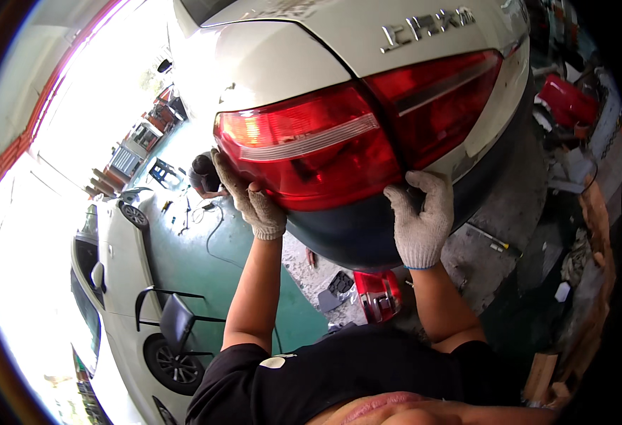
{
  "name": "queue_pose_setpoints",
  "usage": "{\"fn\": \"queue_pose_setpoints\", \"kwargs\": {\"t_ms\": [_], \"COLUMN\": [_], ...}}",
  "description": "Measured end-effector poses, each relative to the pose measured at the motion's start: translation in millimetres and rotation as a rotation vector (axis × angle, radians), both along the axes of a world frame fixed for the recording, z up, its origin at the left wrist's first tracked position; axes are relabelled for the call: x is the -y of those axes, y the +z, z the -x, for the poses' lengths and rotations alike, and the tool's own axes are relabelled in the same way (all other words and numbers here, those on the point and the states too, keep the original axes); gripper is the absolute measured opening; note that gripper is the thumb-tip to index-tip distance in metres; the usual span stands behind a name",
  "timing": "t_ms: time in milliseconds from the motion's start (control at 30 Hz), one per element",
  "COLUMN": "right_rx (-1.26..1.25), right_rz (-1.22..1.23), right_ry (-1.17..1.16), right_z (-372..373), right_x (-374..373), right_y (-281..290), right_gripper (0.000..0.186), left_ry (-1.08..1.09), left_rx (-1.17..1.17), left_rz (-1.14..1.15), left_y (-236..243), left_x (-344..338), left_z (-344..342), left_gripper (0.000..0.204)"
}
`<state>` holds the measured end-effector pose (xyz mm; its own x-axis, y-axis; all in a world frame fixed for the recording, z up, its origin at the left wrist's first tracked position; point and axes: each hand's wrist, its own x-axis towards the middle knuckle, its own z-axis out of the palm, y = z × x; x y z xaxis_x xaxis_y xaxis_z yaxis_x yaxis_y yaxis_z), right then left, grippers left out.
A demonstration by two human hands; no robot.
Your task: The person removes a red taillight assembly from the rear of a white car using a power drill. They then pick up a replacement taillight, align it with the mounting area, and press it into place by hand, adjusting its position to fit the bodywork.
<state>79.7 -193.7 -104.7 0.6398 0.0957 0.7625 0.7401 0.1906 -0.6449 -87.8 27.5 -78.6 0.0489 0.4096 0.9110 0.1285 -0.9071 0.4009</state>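
Note:
A red tail light (318,166) with a pale stripe sits at the rear corner of a white car (275,64). My left hand (250,202), in a whitish knit glove, cups its outer lower corner, fingers stretched up the side and thumb near the bottom edge. Below the inner lower corner is my right hand (424,219), gloved too, with thumb and forefinger apart and their tips at the light's edge. Its other fingers are partly hidden. A second red light (435,106) adjoins on the tailgate, past a dark gap. Under both is a dark bumper area (353,237).
Another red lamp (378,294) lies on the floor below the car. A screwdriver-like tool (495,239) is on the right. A black chair (176,322) stands by a parked white car (116,283). Another person (204,173) crouches farther off. Parts clutter the far right, including a red piece (569,99).

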Motion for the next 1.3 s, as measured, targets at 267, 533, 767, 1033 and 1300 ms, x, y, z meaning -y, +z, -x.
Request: {"fn": "queue_pose_setpoints", "kwargs": {"t_ms": [267,533,767,1033,1300], "right_rx": [-0.087,-0.210,-0.231,-0.366,-0.338], "right_rz": [0.012,0.055,0.075,-0.105,-0.063], "right_ry": [0.013,-0.111,-0.135,-0.149,-0.074], "right_z": [6,20,27,33,42], "right_x": [-5,-5,-1,-9,-14], "right_y": [-4,-8,2,10,22], "right_gripper": [0.040,0.029,0.033,0.035,0.041], "left_ry": [-0.101,-0.074,-0.204,-0.456,-0.561], "left_rx": [0.013,-0.010,-0.045,-0.165,-0.147], "left_rz": [-0.048,-0.083,-0.028,0.114,0.194], "left_y": [-12,-40,-59,-80,-74], "left_x": [-8,-5,-1,18,23], "left_z": [8,12,21,45,54], "left_gripper": [0.093,0.101,0.109,0.100,0.099]}}
